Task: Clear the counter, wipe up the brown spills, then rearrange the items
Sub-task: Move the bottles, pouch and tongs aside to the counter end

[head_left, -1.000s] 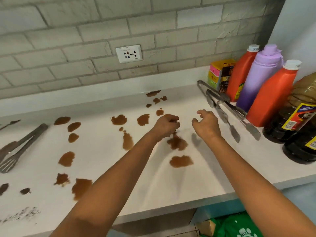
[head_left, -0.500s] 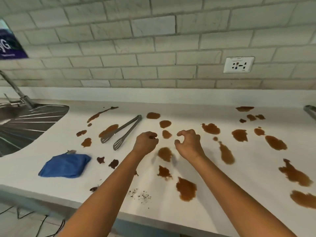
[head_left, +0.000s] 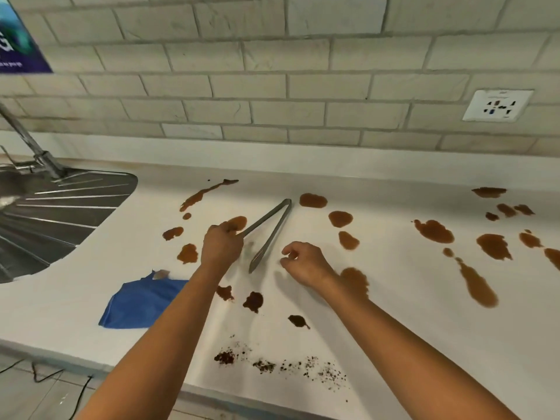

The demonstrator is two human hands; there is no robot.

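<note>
Head view: I see one pair of grey metal tongs (head_left: 270,230) mid-worktop, my left hand (head_left: 222,246) grasping one tong arm's tip. My right hand (head_left: 306,263) hovers beside, fingers loosely curled, empty. Many brown liquid spills (head_left: 435,231) cover the white worktop (head_left: 394,344); one blue folded cloth (head_left: 142,301) lies near its front edge.

White counter (head_left: 394,328) — brown spills (head_left: 435,231), blue cloth (head_left: 136,304), grey tongs (head_left: 269,228).
</note>
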